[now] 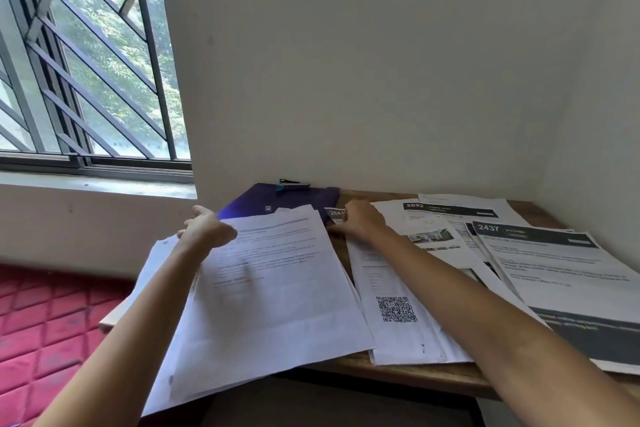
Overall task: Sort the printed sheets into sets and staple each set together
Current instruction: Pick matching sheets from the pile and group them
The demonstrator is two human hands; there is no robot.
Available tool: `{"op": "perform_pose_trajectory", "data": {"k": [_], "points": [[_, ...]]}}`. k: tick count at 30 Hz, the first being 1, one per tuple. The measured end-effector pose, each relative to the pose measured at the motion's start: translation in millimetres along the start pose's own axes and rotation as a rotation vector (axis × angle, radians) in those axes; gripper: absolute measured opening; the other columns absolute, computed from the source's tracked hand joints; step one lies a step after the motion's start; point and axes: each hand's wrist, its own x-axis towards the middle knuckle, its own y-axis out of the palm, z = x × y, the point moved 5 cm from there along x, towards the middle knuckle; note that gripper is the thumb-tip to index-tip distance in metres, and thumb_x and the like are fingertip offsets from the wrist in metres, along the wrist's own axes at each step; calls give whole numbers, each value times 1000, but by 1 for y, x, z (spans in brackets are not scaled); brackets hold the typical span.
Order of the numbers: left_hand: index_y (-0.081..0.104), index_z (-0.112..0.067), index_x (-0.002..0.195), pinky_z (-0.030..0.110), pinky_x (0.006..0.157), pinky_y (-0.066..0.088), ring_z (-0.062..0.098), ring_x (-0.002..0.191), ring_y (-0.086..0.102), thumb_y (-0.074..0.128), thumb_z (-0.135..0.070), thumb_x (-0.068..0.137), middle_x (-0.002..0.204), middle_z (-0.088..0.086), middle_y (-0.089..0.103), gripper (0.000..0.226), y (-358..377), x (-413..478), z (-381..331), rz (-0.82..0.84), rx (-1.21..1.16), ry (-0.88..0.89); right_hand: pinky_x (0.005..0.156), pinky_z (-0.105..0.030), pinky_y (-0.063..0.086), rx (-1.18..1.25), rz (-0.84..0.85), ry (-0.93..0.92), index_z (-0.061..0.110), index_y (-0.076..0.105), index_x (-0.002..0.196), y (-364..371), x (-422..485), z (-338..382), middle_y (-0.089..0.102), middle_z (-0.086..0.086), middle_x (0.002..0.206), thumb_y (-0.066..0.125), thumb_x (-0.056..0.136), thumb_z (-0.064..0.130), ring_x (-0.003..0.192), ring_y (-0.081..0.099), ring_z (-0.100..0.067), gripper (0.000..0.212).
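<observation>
A home room: barred window [86, 62], quilted mattress [45, 322], desk [433, 376].

left hand [204, 229] gripping sheet stack [277, 288], right hand [360, 222] on QR sheet [398, 336]

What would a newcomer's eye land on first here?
White printed sheets fanned over the wooden desk, both arms reaching in: the left hand grips the left stack's top edge, the right hand rests on the QR-code sheet. Then the dark-banner sheet 2692 and sheet 2437 at right, and the stapler on a purple folder against the back wall.
</observation>
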Motion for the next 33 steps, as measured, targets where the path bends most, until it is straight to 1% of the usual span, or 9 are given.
{"op": "perform_pose_trajectory", "data": {"k": [5, 7, 10, 11, 17, 19, 23, 28, 33], "points": [[44, -2, 131, 36, 91, 47, 33, 115, 51, 70, -28, 74, 127, 17, 54, 68, 1, 5, -24, 42, -183, 174, 68, -32, 40, -53, -34, 31, 15, 50, 86, -2, 3, 4, 60, -7, 98, 68, 80, 35, 94, 61, -29, 27], [59, -4, 118, 35, 83, 49, 29, 105, 57, 70, -28, 79, 117, 13, 61, 46, 5, 2, -43, 67, -241, 284, 66, -31, 40, -61, -35, 44, 14, 49, 80, -2, 3, 4, 58, -6, 92, 67, 81, 32, 90, 60, -28, 25], [66, -14, 86, 38, 91, 50, 23, 89, 57, 63, -19, 89, 95, 9, 63, 7, 15, -10, -73, 114, -378, 415, 63, -31, 39, -18, -58, 54, 16, 42, 66, -4, 4, 4, 53, -2, 80, 65, 82, 24, 79, 55, -25, 29], [64, -17, 81, 37, 90, 51, 22, 84, 56, 60, -19, 91, 89, 8, 62, 12, 21, -14, -80, 164, -434, 428, 64, -31, 39, 21, -74, 68, 17, 40, 65, -6, 4, 3, 50, 0, 76, 64, 82, 22, 76, 52, -24, 30], [51, -12, 80, 25, 68, 43, 17, 65, 42, 49, -27, 101, 69, 4, 41, 25, 61, -27, -115, 466, -790, 362, 78, -36, 45, 312, -237, 209, 11, 60, 78, -20, 8, -8, 62, -4, 82, 66, 75, 22, 84, 61, -28, 13], [46, -15, 76, 21, 57, 37, 11, 58, 39, 48, -31, 101, 66, 2, 37, 30, 75, -34, -126, 551, -841, 338, 82, -39, 48, 384, -304, 210, 13, 64, 70, -27, 8, -12, 63, 0, 75, 68, 76, 22, 82, 63, -25, 11], [52, -14, 82, 22, 70, 50, 16, 78, 53, 54, -43, 95, 83, 6, 51, 32, 97, -40, -140, 555, -814, 295, 79, -41, 49, 522, -433, 155, 23, 57, 52, -38, 5, -17, 57, 12, 59, 72, 75, 24, 74, 61, -17, 28], [57, -9, 113, 30, 79, 57, 23, 98, 65, 59, -49, 91, 107, 10, 64, 45, 116, -47, -162, 615, -828, 307, 88, -36, 46, 670, -508, 22, 18, 72, 70, -43, -5, -21, 69, 4, 76, 75, 76, 23, 85, 63, -13, 8], [65, -9, 104, 30, 67, 56, 20, 82, 67, 62, -29, 93, 94, 8, 69, 23, 129, -51, -174, 640, -814, 312, 81, -21, 45, 664, -467, -120, 12, 78, 83, -45, -5, -28, 74, 0, 82, 77, 78, 23, 80, 62, -4, 13]]}}
